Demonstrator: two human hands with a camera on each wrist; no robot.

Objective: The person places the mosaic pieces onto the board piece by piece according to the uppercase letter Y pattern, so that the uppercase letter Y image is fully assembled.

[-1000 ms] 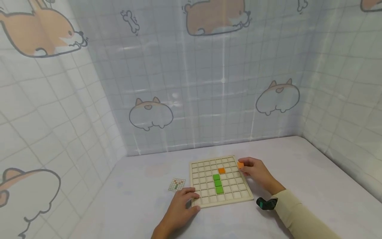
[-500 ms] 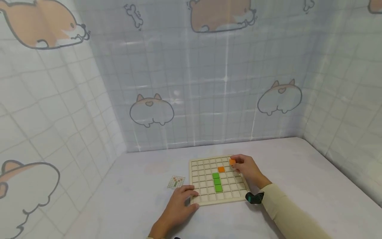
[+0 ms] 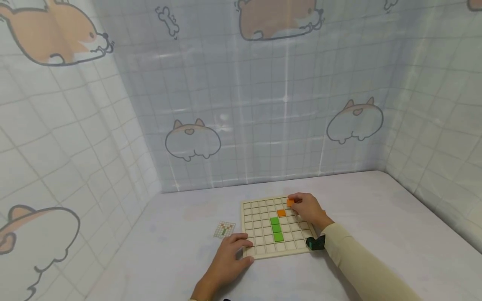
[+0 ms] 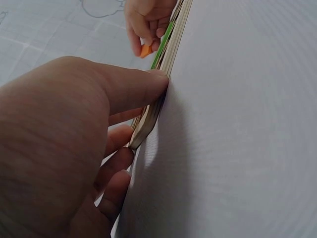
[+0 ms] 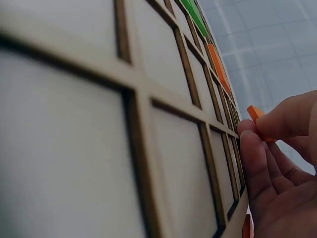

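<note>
A pale wooden grid board lies on the table, with a column of green tiles and one orange tile set in its squares. My left hand holds the board's near left corner, thumb along the front edge and fingers over the left side. Between thumb and fingertips, my right hand pinches another orange tile. That tile is tilted, close over the far right part of the board. In the left wrist view the same pinched tile shows beyond the board's edge.
A small card with a coloured grid pattern lies left of the board. Behind the right wrist a bit of orange shows on the table, mostly hidden. A cloth wall printed with dogs stands around the table.
My right hand has moved left with its orange tile, from beyond the board's right edge to over its far right squares. The left hand stays at the corner.
</note>
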